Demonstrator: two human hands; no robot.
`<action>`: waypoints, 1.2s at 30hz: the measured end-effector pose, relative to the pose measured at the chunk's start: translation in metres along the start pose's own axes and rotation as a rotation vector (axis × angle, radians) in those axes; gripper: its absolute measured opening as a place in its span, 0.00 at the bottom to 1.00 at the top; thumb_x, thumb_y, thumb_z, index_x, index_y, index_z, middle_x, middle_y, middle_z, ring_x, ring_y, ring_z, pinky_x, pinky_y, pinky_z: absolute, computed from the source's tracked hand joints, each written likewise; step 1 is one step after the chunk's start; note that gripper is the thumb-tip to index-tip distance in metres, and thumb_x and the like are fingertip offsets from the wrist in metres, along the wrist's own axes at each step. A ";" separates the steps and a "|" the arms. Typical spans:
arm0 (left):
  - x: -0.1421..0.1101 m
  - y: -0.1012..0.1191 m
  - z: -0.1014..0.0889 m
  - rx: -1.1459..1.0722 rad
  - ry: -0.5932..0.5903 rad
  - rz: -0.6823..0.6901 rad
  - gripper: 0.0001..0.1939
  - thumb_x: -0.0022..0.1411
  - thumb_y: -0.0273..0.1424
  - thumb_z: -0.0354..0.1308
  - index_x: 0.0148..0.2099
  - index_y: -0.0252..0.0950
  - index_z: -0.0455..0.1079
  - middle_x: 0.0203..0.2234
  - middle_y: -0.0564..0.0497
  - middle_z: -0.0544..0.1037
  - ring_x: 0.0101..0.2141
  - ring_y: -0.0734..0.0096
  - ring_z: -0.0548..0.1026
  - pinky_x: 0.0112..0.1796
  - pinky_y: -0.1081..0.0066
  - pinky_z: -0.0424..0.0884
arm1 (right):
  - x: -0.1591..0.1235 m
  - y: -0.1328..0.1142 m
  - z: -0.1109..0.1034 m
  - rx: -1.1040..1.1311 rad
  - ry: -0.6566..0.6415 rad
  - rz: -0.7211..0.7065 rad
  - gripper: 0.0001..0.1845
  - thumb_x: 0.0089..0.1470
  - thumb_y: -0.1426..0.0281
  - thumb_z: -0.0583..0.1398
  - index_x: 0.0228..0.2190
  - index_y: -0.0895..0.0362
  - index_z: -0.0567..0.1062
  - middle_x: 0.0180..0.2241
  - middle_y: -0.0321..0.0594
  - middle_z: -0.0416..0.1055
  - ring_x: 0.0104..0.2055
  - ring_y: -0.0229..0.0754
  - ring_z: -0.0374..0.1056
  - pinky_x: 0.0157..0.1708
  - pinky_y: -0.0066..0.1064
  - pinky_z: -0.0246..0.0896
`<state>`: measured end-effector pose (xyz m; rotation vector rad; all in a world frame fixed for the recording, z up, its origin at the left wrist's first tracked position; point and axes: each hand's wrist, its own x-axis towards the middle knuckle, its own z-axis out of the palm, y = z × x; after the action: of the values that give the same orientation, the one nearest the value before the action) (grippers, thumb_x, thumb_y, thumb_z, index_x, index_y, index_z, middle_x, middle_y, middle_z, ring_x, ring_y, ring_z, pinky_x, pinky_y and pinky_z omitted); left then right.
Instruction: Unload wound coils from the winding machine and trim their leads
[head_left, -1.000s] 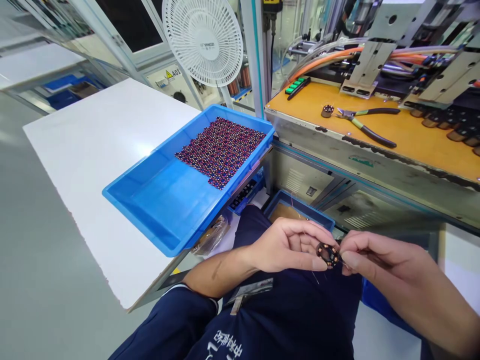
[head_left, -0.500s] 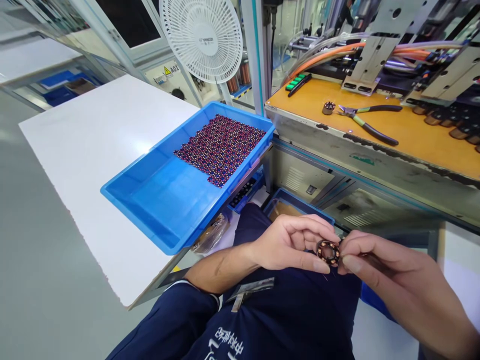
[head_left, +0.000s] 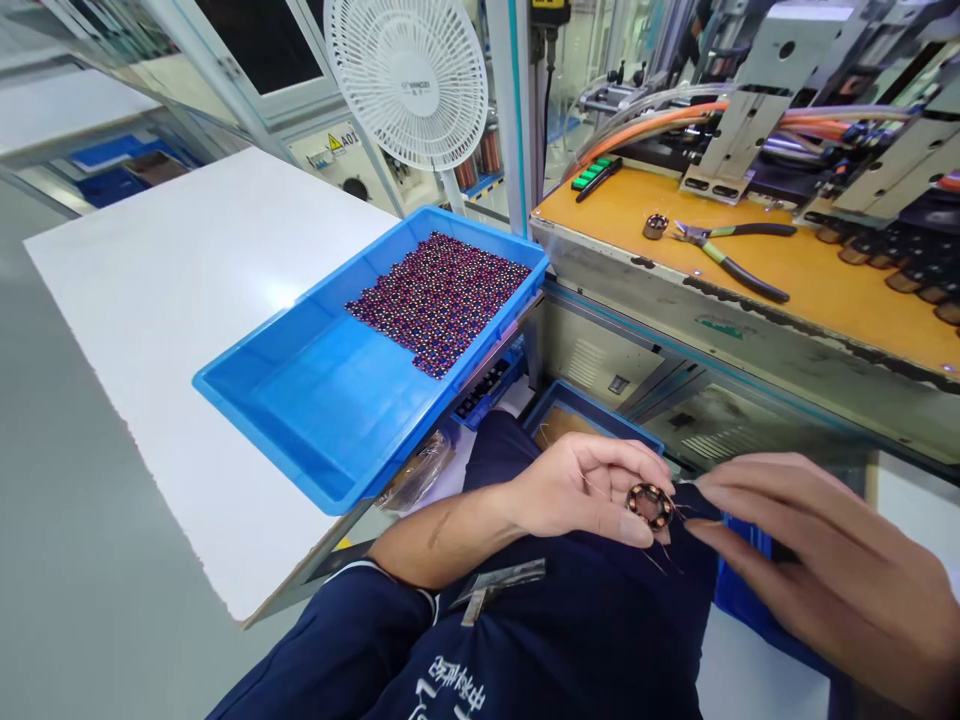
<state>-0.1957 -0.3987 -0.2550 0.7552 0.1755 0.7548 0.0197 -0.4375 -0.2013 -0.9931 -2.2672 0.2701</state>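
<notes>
Low and right in the frame, the left hand (head_left: pixel 577 492) pinches a ring (head_left: pixel 649 489), the right hand (head_left: pixel 817 550) is just beside it, slightly spread (holding nothing that shows), so handling wires (head_left: pixel 653 562) seems the step, likely needing a light pinch next.

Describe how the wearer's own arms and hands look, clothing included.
The left hand and right hand are bare, with no gloves, rings or watch in sight. A short navy sleeve with thin white trim leaves the left forearm uncovered; no right sleeve can be made out.
</notes>
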 end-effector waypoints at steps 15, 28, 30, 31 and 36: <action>-0.002 -0.003 0.000 0.014 0.057 -0.234 0.23 0.38 0.33 0.78 0.37 0.32 0.76 0.32 0.50 0.78 0.26 0.76 0.78 0.29 0.77 0.74 | 0.011 -0.014 -0.001 0.201 -0.050 0.092 0.02 0.61 0.67 0.61 0.38 0.49 0.75 0.33 0.35 0.78 0.31 0.41 0.74 0.31 0.34 0.73; 0.003 -0.006 0.005 0.254 0.085 0.207 0.16 0.45 0.29 0.74 0.39 0.36 0.80 0.40 0.47 0.75 0.37 0.72 0.77 0.43 0.68 0.76 | -0.010 -0.013 0.029 0.067 0.175 0.075 0.10 0.58 0.80 0.59 0.39 0.54 0.72 0.35 0.37 0.72 0.34 0.38 0.71 0.34 0.30 0.67; 0.003 -0.007 0.003 0.293 0.102 0.211 0.23 0.43 0.29 0.76 0.44 0.37 0.78 0.42 0.48 0.75 0.38 0.71 0.76 0.44 0.67 0.75 | -0.009 -0.016 0.032 0.048 0.214 0.091 0.09 0.58 0.79 0.58 0.38 0.54 0.70 0.33 0.37 0.71 0.33 0.37 0.71 0.33 0.28 0.66; 0.002 -0.006 0.002 0.318 0.099 0.188 0.28 0.41 0.28 0.76 0.47 0.37 0.76 0.40 0.49 0.75 0.38 0.72 0.76 0.42 0.69 0.74 | -0.009 -0.017 0.033 0.036 0.232 0.086 0.09 0.58 0.80 0.57 0.38 0.54 0.69 0.32 0.36 0.70 0.32 0.37 0.71 0.32 0.28 0.66; -0.004 -0.006 -0.003 0.344 0.013 0.005 0.19 0.57 0.30 0.68 0.50 0.34 0.70 0.27 0.55 0.73 0.27 0.81 0.72 0.30 0.78 0.68 | -0.008 -0.018 0.033 -0.022 0.235 0.080 0.10 0.59 0.80 0.57 0.39 0.53 0.68 0.32 0.37 0.69 0.33 0.39 0.70 0.33 0.30 0.66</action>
<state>-0.1961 -0.4024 -0.2615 1.0775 0.3209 0.7430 -0.0076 -0.4540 -0.2235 -1.0696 -2.0253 0.1528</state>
